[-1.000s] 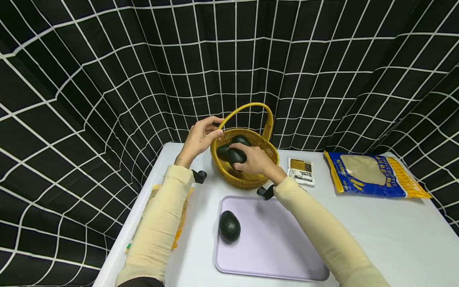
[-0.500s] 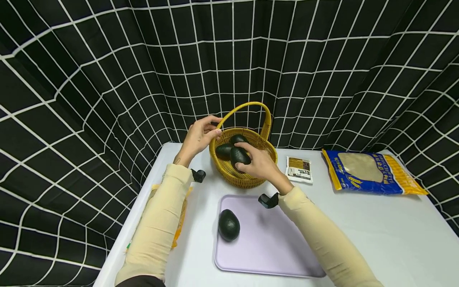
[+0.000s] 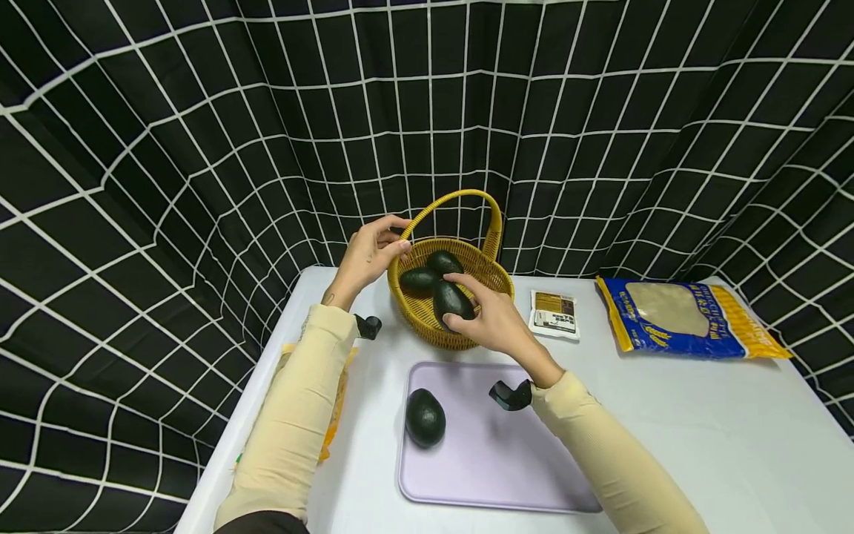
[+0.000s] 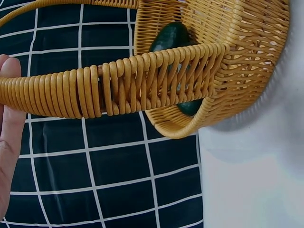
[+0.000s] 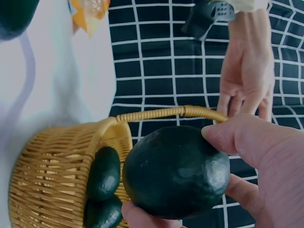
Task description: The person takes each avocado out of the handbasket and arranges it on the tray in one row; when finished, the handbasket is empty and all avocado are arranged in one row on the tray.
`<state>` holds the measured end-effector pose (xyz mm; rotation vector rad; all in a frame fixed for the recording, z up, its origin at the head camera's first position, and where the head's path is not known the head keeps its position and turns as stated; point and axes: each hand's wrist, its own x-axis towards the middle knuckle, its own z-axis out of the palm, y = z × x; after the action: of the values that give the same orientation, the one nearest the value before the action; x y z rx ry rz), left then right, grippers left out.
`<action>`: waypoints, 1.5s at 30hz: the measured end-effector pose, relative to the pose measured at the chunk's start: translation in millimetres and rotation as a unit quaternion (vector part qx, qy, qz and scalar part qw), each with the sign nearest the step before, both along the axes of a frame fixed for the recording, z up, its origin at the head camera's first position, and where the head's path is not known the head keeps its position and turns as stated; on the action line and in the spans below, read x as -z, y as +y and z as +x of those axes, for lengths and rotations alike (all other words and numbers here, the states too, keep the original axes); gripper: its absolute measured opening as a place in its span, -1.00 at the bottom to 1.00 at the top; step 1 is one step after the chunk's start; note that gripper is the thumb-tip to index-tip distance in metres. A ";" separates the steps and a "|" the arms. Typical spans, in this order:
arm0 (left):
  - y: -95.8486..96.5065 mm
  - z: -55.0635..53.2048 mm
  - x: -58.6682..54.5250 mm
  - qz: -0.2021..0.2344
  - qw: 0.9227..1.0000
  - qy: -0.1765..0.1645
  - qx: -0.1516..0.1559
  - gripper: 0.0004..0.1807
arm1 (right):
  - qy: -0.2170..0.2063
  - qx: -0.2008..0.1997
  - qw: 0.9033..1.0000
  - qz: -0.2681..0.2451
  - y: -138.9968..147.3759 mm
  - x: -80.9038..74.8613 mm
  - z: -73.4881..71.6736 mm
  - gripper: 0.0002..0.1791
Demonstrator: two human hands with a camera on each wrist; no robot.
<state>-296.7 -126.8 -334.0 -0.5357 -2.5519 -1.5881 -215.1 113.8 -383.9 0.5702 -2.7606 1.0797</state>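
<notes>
My right hand (image 3: 495, 320) grips a dark green avocado (image 3: 452, 302) between thumb and fingers, over the near side of the yellow wicker basket (image 3: 437, 335). In the right wrist view the held avocado (image 5: 175, 172) is large and smooth, with fingertips at its underside. Two more avocados lie inside the basket, one on the left (image 3: 417, 280) and one behind it (image 3: 445, 262). My left hand (image 3: 369, 254) holds the left side of the basket's arched handle (image 4: 156, 78). Another avocado (image 3: 425, 418) rests at the left of a pale purple tray (image 3: 514, 452).
A small white and brown packet (image 3: 554, 314) lies right of the basket. Farther right is a blue and yellow bag (image 3: 687, 319). An orange bag (image 3: 339, 408) sits partly under the left forearm. A black curtain with a white grid (image 3: 567, 133) hangs behind the table.
My right hand has drawn the held avocado slightly toward me and to the right, uncovering more of the two avocados in the basket. The left hand stays at the handle.
</notes>
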 end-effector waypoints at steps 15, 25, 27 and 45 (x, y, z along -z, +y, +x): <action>-3.2 0.0 1.1 0.000 1.000 -0.006 -0.001 -0.63 | -0.005 0.005 0.999 -0.048 3.8 20.1 39.8 -0.27; -3.6 1.2 0.3 0.010 1.000 -0.005 0.006 -0.64 | -0.032 -0.006 0.996 -0.082 3.0 50.4 66.9 -0.27; -3.6 1.1 -0.1 0.010 1.000 -0.005 0.008 -0.64 | -0.037 -0.007 0.996 -0.082 3.6 55.9 70.4 -0.27; -0.8 0.9 0.1 0.012 1.000 -0.008 0.006 -0.64 | -0.117 0.046 0.989 -0.084 3.2 85.3 94.5 -0.28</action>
<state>-295.8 -127.5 -334.1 -0.5408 -2.5425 -1.6305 -120.6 117.0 -469.2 0.3104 -2.8144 1.4224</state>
